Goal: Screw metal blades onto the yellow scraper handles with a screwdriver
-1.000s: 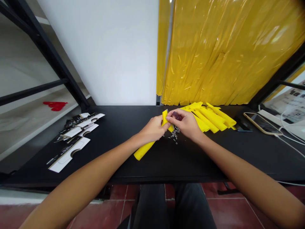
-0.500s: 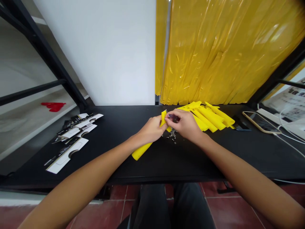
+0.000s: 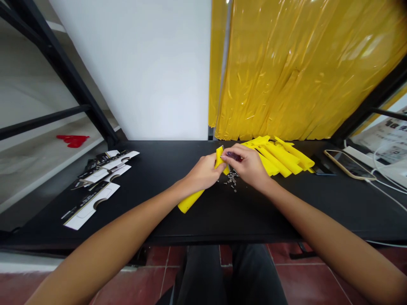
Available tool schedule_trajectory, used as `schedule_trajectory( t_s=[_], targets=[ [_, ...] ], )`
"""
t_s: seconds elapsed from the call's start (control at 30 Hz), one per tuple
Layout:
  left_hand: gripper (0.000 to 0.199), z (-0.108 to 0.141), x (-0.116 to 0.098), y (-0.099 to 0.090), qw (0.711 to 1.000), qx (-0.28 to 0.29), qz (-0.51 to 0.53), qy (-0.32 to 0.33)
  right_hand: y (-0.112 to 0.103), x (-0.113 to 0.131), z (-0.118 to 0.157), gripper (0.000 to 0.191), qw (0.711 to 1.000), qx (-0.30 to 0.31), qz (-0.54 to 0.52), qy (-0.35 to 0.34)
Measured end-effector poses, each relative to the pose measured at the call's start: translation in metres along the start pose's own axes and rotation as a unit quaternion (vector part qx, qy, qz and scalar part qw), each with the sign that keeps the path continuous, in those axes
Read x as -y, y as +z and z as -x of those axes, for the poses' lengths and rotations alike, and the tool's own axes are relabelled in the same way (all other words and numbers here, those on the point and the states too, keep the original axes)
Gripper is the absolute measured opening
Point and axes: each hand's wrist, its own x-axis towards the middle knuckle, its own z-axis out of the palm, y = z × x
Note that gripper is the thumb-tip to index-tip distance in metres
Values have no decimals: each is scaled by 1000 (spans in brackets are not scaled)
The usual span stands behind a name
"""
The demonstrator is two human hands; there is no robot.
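My left hand (image 3: 205, 171) is closed around a long yellow plastic piece (image 3: 191, 201), whose lower end sticks out below the wrist and whose upper end shows above the fingers. My right hand (image 3: 246, 163) pinches a small screwdriver (image 3: 234, 156) with a dark purple, see-through handle. It is held against the upper end of the yellow piece; its tip is hidden by the fingers. Loose small screws and nuts (image 3: 232, 180) lie on the black table just below both hands. Right behind my right hand is a pile of similar yellow pieces (image 3: 282, 156).
Black and white printed cards (image 3: 92, 205) lie spread on the black table (image 3: 273, 220) at left. A phone (image 3: 348, 164) with white cables rests at right, beside a dark flat object (image 3: 322, 166). A white panel and yellow plastic sheeting (image 3: 270, 72) stand behind the table.
The purple handle in my right hand has turned slightly, and more of it shows. My left hand keeps its hold on the yellow piece. The view has shifted a little.
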Motion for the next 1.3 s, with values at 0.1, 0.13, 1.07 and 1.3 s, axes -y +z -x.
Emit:
schedule_trajectory(
  t_s=[0.1,0.13,1.07,1.3],
  targets=[
    [16,-1,1,0,999,-1,-38,9,-1,1,1,9,999,-2,29,-18],
    [16,-2,2,0,999,-3,-51,13,-1,1,1,9,999,-1,35,-17],
    [51,-6,4,-16,998,63,5,1,-8,-9,-7,38,906,112,-251,321],
    [52,1,5,-9,935,-26,-298,192,-9,-17,-9,38,842,88,-355,395]
  ],
)
